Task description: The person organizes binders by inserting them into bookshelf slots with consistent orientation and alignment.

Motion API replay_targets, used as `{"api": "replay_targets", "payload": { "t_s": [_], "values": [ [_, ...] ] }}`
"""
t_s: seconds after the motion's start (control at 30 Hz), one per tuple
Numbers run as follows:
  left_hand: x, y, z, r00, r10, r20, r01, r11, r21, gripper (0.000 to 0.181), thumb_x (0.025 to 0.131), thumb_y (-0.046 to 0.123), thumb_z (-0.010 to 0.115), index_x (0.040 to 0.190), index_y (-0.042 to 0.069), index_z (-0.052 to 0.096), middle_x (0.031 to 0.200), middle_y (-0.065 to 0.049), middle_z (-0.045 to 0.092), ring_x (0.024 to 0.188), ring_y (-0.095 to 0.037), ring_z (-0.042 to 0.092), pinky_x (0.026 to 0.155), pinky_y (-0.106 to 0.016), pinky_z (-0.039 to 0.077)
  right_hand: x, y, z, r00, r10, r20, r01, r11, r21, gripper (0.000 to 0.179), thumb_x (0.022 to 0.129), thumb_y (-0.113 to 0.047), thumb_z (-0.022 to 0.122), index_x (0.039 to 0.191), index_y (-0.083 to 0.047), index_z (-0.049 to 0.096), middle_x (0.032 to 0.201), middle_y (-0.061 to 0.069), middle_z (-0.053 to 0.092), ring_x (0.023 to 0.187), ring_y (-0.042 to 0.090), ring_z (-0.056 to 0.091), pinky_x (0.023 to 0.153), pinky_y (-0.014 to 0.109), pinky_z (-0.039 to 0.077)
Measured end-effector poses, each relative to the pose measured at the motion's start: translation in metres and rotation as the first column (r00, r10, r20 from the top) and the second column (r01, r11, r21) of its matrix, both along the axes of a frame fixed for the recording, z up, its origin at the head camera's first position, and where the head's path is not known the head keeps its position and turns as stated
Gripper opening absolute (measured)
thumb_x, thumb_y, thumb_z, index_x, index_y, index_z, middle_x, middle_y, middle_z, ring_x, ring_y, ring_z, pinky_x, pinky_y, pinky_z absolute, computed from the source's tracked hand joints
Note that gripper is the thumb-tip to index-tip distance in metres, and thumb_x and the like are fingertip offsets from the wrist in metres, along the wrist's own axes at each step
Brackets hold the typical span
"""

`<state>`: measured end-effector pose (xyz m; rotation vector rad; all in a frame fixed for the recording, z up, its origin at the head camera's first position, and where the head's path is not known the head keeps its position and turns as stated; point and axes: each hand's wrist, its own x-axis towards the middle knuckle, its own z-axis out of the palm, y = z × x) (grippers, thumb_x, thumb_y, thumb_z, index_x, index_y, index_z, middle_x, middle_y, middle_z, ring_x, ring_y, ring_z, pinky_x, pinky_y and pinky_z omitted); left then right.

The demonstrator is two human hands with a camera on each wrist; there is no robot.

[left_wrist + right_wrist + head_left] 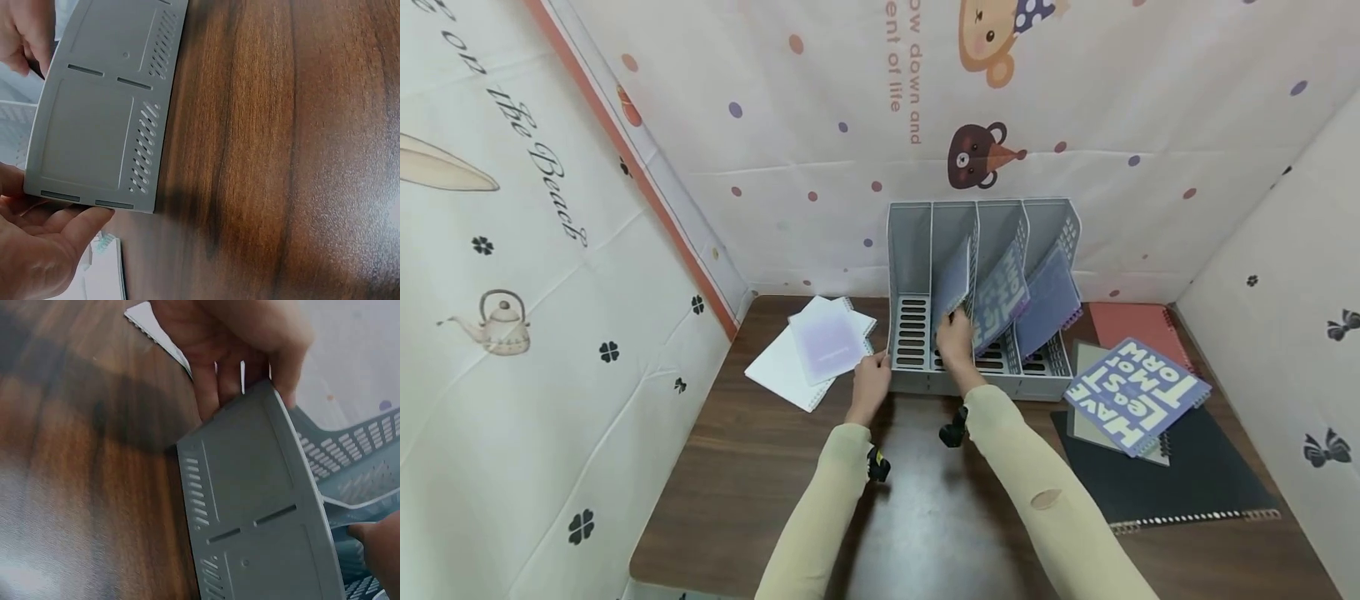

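Note:
A grey file organizer (910, 250) with upright dividers stands against the back wall. My left hand (871, 385) grips its front left corner; in the left wrist view the fingers of that hand (47, 247) curl around the corner. My right hand (957, 340) reaches into the second compartment from the left and pinches the lower front edge of a blue-grey notebook (953, 279), which stands tilted there. A lettered notebook (1000, 300) leans in the third compartment and a dark blue spiral notebook (1049, 300) in the fourth. In the right wrist view, my right hand (382, 550) is largely cut off.
White spiral notebooks (782, 367) lie left of the organizer, a lilac-covered one (829, 343) on top. To the right, a purple lettered notebook (1138, 396) overlaps a grey one, a red notebook (1131, 325) and a large black spiral book (1210, 479). Printed cloth walls (805, 242) enclose the wooden table (722, 492).

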<state>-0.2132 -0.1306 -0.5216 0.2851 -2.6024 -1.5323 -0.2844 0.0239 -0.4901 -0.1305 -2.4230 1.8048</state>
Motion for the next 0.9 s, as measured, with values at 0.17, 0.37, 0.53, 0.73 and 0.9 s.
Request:
{"api": "replay_targets", "payload": {
  "t_s": [0.17,0.37,0.53,0.73,0.9],
  "values": [
    [0.003,0.003,-0.001,1.000,0.020,0.015,-0.020,1.000,-0.024,0.035,0.105,0.017,0.051,0.131,0.000,0.067,0.123,-0.019,0.070,0.106,-0.036,0.067,0.088,-0.052,0.052,-0.004,0.013,-0.005,0.994,0.086,0.066,-0.085,0.996,-0.016,0.048,0.110,-0.019,0.044,0.153,0.003,0.039,0.136,0.031,0.055,0.102,0.038,0.060,0.085,0.046,0.049],
    [-0.004,0.004,0.004,1.000,0.003,0.005,-0.003,1.000,-0.004,0.035,0.105,0.016,0.050,0.131,-0.002,0.067,0.122,-0.019,0.071,0.104,-0.032,0.067,0.088,-0.052,0.052,0.009,0.052,0.015,0.959,0.244,0.145,-0.256,0.964,0.067,0.069,0.105,-0.023,0.050,0.162,-0.003,0.017,0.162,0.022,0.030,0.145,0.038,0.037,0.115,0.048,0.036],
    [-0.005,0.000,0.008,1.000,-0.015,-0.008,0.015,1.000,-0.012,0.035,0.106,0.015,0.049,0.131,-0.004,0.066,0.125,-0.020,0.069,0.112,-0.032,0.066,0.094,-0.050,0.051,0.038,0.092,0.025,0.960,0.264,0.087,-0.276,0.947,0.165,0.058,0.103,-0.011,0.046,0.158,-0.001,0.032,0.155,0.022,0.043,0.137,0.038,0.049,0.108,0.048,0.044],
    [-0.003,-0.004,0.014,0.994,-0.104,-0.041,0.098,0.986,-0.137,0.037,0.108,0.011,0.046,0.135,-0.011,0.059,0.132,-0.027,0.063,0.125,-0.037,0.059,0.104,-0.051,0.046,0.075,0.137,0.025,0.970,0.243,0.024,-0.242,0.944,0.224,0.049,0.104,-0.009,0.046,0.153,-0.001,0.043,0.148,0.024,0.052,0.132,0.040,0.054,0.100,0.053,0.048],
    [0.010,0.022,0.015,0.983,-0.166,-0.074,0.131,0.928,-0.348,0.051,0.106,0.010,0.048,0.151,-0.011,0.036,0.161,-0.027,0.028,0.147,-0.042,0.032,0.117,-0.052,0.031,0.104,0.173,0.020,0.980,0.198,-0.015,-0.183,0.931,0.317,0.044,0.104,-0.007,0.047,0.147,0.001,0.049,0.138,0.028,0.059,0.124,0.046,0.057,0.093,0.054,0.050]
  ]
}}
